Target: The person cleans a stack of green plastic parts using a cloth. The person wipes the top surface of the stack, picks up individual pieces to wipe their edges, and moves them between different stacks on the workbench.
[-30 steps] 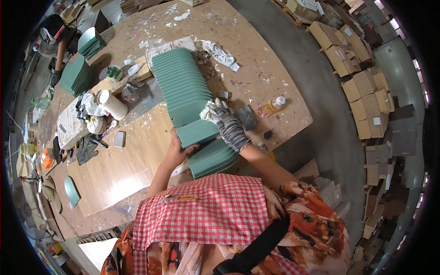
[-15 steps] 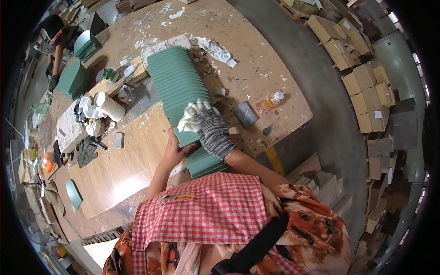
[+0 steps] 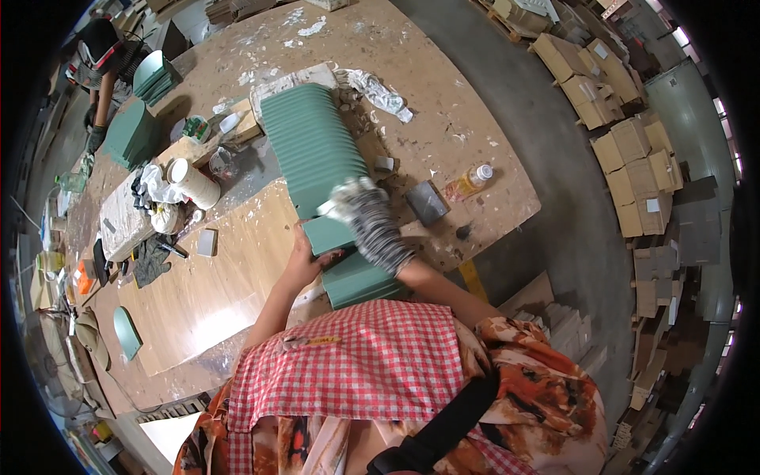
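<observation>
A long row of overlapping green panels [image 3: 313, 142] lies fanned out on the worktable, running away from me. My left hand [image 3: 305, 260], bare, grips the left edge of a green panel [image 3: 328, 235] at the near end, thumb toward the top face. A grey-striped glove with pale fingers covers my right hand [image 3: 366, 212]. It presses a crumpled white cloth [image 3: 336, 208] onto the green surface, with most of the cloth hidden under the fingers. Close to my body, another green panel [image 3: 360, 283] sits just below both hands.
Right of the row are a dark block [image 3: 426, 203] and a bottle of amber liquid [image 3: 469, 183]. To the left stand a white tub [image 3: 194, 184], a grey glove [image 3: 150, 261] and stacked green pieces [image 3: 131, 134]. Another person [image 3: 99, 75] works at the far left.
My right hand has shifted slightly right and nearer to me with the cloth, sliding over the green panel. My left hand keeps its hold at the panel edge.
</observation>
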The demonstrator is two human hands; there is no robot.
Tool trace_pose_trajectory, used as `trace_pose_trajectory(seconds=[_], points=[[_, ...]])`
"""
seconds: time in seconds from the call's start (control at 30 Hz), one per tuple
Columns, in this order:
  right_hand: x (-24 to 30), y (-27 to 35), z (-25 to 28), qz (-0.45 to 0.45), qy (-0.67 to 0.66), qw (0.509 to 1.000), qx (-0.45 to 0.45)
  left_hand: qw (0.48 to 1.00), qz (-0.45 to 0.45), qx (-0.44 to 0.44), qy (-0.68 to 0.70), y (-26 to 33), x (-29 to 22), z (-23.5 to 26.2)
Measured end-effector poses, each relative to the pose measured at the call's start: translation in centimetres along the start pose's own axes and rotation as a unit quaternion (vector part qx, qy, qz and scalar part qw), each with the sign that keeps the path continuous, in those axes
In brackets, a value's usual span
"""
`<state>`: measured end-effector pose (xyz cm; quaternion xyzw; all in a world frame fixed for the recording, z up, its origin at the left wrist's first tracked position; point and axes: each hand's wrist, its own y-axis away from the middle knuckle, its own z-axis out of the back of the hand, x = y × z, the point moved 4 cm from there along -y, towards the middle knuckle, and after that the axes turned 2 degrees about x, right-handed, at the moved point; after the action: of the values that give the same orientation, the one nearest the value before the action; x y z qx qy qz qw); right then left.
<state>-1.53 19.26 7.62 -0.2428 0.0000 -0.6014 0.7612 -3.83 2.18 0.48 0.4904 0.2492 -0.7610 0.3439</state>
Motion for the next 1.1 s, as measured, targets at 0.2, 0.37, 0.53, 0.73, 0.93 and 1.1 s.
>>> trace_pose_trajectory(seconds=[0.2, 0.37, 0.53, 0.73, 0.93, 1.1], points=[[8.2, -2.0, -1.6, 0.077, 0.032, 0.979, 0.186, 0.992, 0.007, 0.075, -0.097, -0.1, 2.9, -0.9], [6.8, -0.9, 0.0, 0.069, -0.028, 0.987, 0.146, 0.985, 0.061, 0.101, -0.124, -0.9, 2.4, -0.8], [0.2, 1.3, 1.3, -0.037, 0.039, 0.991, 0.126, 0.980, 0.074, 0.000, 0.186, -1.2, 3.6, -0.5], [-0.2, 0.6, 0.3, -0.030, 0.082, 0.987, 0.133, 0.971, 0.096, 0.014, 0.218, -1.5, 1.4, -0.7], [7.0, -2.4, -2.4, 0.114, 0.053, 0.976, 0.179, 0.987, -0.017, 0.047, -0.152, -1.3, 5.8, -1.4], [4.0, -1.3, -0.5, 0.049, -0.004, 0.989, 0.141, 0.993, 0.064, 0.096, -0.022, -1.7, 2.6, -0.9]])
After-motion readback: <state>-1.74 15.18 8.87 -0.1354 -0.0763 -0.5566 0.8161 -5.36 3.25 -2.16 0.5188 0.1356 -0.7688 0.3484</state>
